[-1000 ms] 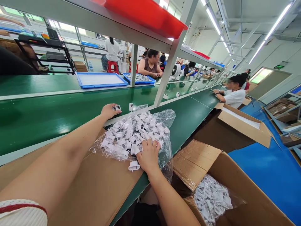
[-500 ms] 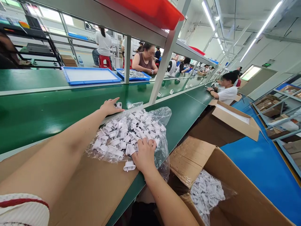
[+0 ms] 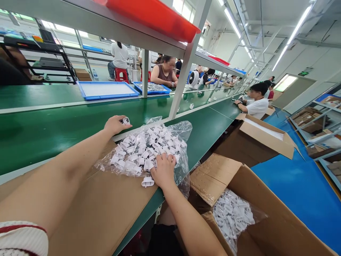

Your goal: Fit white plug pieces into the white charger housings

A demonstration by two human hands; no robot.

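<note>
My left hand (image 3: 116, 124) is closed around a small white plastic housing with dark parts inside (image 3: 124, 121), held over the green conveyor belt (image 3: 66, 124). My right hand (image 3: 164, 170) rests on the near right of a heap of white plastic housings (image 3: 145, 147), its fingers curled, with a white piece (image 3: 148, 164) at its thumb and fingers. The heap lies on a clear plastic bag (image 3: 182, 129). One loose oval housing (image 3: 147, 181) lies on the cardboard sheet (image 3: 106, 206), just left of my right hand.
An open cardboard box (image 3: 266, 199) with bagged white parts stands at lower right. A metal post (image 3: 183, 71) rises behind the heap, under a shelf carrying a red tray (image 3: 160, 17). Blue trays (image 3: 109, 95) lie across the belt. Co-workers sit farther along the line.
My left hand has closed its spread fingers around the housing and drawn it left along the belt edge. My right hand stays on the heap. The view has shifted slightly.
</note>
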